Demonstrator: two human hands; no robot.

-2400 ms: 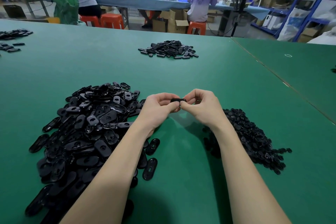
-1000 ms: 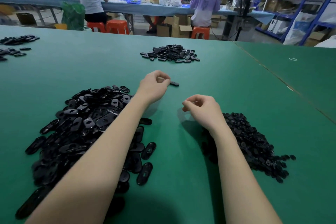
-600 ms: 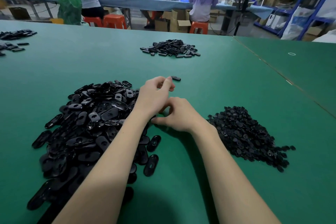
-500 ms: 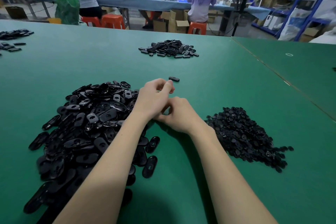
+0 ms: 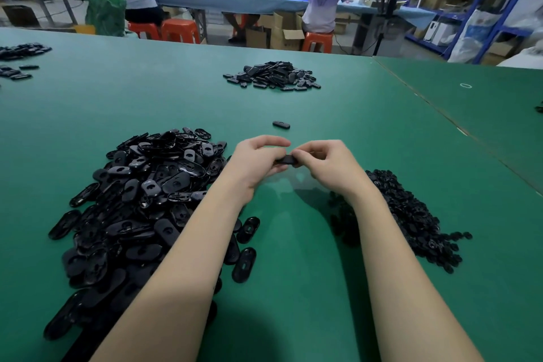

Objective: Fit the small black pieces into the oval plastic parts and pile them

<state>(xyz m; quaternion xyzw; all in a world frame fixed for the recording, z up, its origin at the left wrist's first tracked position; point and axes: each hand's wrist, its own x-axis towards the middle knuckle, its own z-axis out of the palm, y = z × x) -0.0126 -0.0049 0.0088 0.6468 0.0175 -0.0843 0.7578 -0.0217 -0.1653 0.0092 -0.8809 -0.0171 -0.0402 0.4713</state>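
Together left hand (image 5: pixel 255 161), right hand (image 5: pixel 326 163) pinch oval part (image 5: pixel 285 159)

Both my hands are lifting off the oval pile, now pinching a fresh oval part (image 5: pixel 285 159) between them.

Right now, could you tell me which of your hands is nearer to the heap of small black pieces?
Right. The right hand is just beside the heap of small black pieces, up-left of it; the left hand is farther, beyond the right hand.
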